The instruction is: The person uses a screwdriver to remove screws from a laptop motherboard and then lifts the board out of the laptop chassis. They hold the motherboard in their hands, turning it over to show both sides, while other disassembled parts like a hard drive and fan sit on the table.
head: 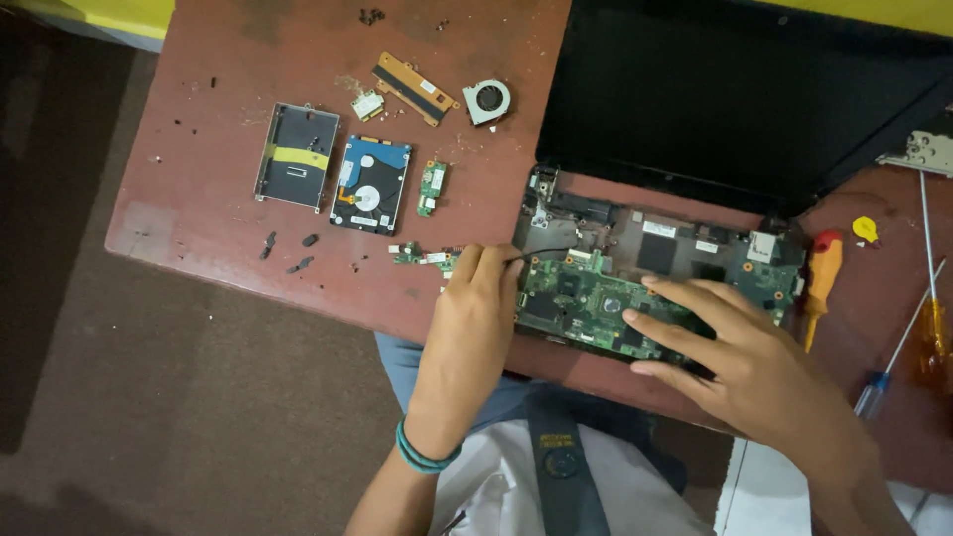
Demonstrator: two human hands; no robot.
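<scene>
An opened laptop base with a green motherboard [586, 298] lies on the red-brown table, its dark screen [735, 89] folded back behind it. My left hand [476, 298] rests at the board's left edge, fingers pinched on a thin black cable [546, 254] that runs over the board's top left corner. My right hand [725, 347] lies flat with fingers spread on the right part of the motherboard, pressing it down. A teal band circles my left wrist.
Removed parts lie to the left: a hard drive [369, 185], its metal caddy [296, 157], a small fan [487, 100], a copper strip board [413, 88], small green cards [432, 188] and loose screws [301, 264]. Screwdrivers [823, 278] lie at the right. The table edge [248, 273] runs near me.
</scene>
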